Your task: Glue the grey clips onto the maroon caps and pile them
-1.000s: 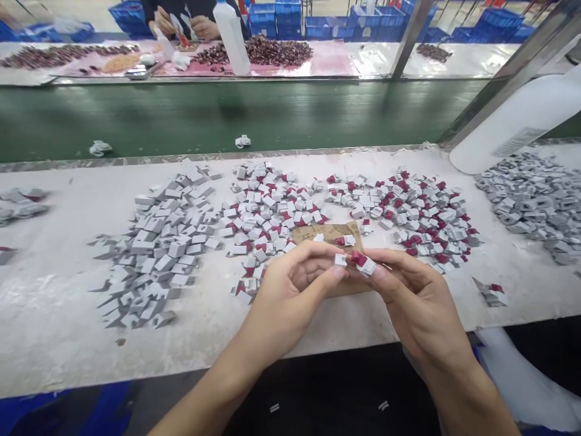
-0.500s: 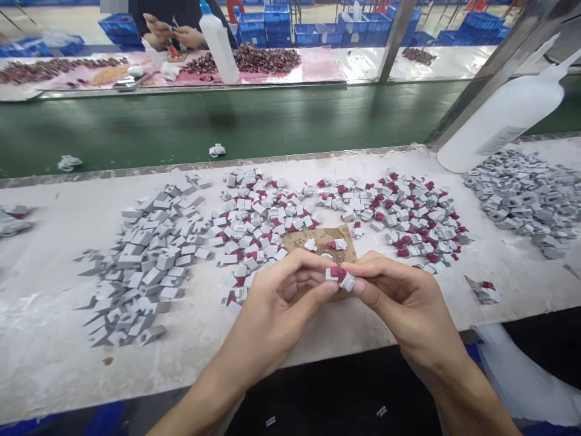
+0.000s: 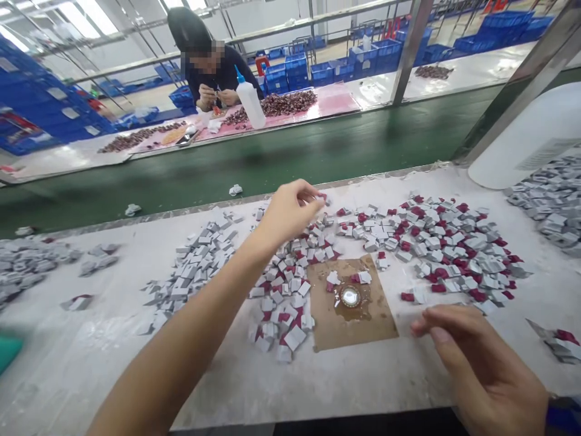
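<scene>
My left hand point(image 3: 295, 209) reaches over the far end of the middle pile of grey and maroon pieces point(image 3: 295, 260), its thumb and index finger pinching a small grey and maroon piece point(image 3: 322, 197). Near the table's front right, my right hand point(image 3: 485, 357) is open, with nothing visible between its fingers. Between the hands lies a brown card point(image 3: 354, 336) bearing a wet round spot point(image 3: 350, 296) and two small grey and maroon pieces. A wider pile of such pieces point(image 3: 449, 242) spreads beyond my right hand.
Plain grey pieces point(image 3: 200, 260) are heaped left of the middle pile. A large white bottle point(image 3: 521, 139) stands at the right by a metal post. Beyond the green belt point(image 3: 181, 175), a person point(image 3: 213, 72) works at another table with a blue-capped bottle point(image 3: 251, 103).
My hands have separated: the left moved up and away over the pile, the right moved right and opened. The piece held between both has left that spot. The view has shifted and tilted.
</scene>
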Demonstrator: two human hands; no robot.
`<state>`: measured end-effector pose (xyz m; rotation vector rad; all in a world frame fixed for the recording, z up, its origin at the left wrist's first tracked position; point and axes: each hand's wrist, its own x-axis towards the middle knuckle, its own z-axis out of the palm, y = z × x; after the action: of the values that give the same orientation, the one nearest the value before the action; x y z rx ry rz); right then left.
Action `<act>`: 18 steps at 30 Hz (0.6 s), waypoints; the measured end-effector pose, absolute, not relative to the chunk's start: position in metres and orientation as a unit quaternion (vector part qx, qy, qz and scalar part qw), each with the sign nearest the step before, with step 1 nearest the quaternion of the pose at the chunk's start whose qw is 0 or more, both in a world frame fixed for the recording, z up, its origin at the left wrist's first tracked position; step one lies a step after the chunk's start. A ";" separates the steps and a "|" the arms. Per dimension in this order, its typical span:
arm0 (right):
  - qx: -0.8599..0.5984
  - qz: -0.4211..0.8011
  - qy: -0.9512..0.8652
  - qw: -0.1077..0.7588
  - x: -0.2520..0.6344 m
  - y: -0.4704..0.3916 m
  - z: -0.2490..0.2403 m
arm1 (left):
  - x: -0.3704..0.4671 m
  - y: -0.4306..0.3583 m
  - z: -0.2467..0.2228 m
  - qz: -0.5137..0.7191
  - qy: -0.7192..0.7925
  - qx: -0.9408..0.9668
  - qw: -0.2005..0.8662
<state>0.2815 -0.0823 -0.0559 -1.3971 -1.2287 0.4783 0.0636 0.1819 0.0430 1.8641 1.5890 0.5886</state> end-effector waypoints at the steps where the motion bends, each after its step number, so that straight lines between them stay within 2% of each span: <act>1: -0.592 0.184 -0.542 0.568 0.282 -0.082 -0.059 | 0.069 0.207 0.040 0.225 0.625 0.689 0.290; 5: -0.585 0.182 -0.584 0.533 0.283 -0.076 -0.060 | 0.098 0.286 0.020 0.208 0.671 0.658 0.270; 9: -0.591 0.211 -0.555 0.546 0.281 -0.068 -0.055 | 0.126 0.318 0.007 0.177 0.688 0.647 0.277; 14: -0.592 0.226 -0.515 0.577 0.276 -0.062 -0.052 | 0.126 0.309 0.016 0.165 0.695 0.648 0.265; 18: -0.604 0.239 -0.477 0.592 0.280 -0.064 -0.046 | 0.091 0.264 0.036 0.178 0.678 0.665 0.258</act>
<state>0.2803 -0.0641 -0.0459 -1.4050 -1.1084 0.5557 0.0911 0.2641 0.0363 1.8045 1.8377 0.4829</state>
